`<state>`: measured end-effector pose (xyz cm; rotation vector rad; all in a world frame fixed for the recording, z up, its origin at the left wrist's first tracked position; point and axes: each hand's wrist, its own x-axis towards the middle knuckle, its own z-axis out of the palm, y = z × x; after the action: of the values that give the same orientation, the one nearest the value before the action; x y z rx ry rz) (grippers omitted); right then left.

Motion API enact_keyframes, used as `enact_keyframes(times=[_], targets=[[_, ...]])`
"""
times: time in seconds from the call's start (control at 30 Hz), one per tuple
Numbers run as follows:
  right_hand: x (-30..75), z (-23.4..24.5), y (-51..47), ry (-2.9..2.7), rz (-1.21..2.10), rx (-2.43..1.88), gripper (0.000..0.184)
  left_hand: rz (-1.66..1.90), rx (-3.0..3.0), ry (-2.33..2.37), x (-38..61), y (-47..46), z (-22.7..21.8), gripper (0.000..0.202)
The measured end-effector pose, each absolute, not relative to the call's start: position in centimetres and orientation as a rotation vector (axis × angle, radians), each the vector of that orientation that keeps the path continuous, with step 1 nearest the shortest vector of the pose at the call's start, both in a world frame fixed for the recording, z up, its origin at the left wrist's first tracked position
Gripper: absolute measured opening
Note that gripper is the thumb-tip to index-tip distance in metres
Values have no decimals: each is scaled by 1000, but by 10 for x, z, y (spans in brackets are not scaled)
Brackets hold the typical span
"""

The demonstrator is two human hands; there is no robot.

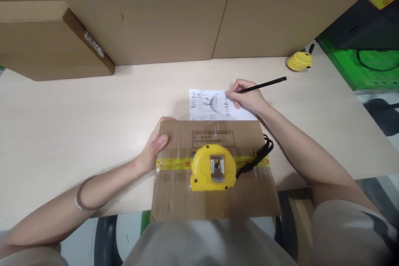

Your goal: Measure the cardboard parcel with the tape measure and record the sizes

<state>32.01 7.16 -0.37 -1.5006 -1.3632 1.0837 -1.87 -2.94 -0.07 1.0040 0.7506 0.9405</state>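
Note:
My right hand grips a black pen with its tip on a white paper sheet covered in pen marks. Just in front of the sheet a small cardboard box lies flat, taped with a yellow strip, and hangs over the table's near edge. On the box rests a yellow tape measure with a black wrist strap. My left hand holds the box's left side, thumb on top. A bracelet circles my left wrist.
Large cardboard boxes stand along the back of the pale wooden table, one more box at the left. A second yellow tape measure sits at the far right. Green and black equipment stands beyond the table's right edge.

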Motion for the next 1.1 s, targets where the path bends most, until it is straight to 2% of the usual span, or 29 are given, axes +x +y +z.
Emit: enact_keyframes(times=[0.47,0.7,1.1], targets=[[323,-4,72,-1432,1073,-1522,43,917,1006,747,-20,-29,-2,56],[325,-6,71,-1437,829,-1505,41,910,1023,734,-19,-29,-2,56],[327,-10,72,-1528,919,-1469,40,895,1006,724,-19,-30,-2,58]])
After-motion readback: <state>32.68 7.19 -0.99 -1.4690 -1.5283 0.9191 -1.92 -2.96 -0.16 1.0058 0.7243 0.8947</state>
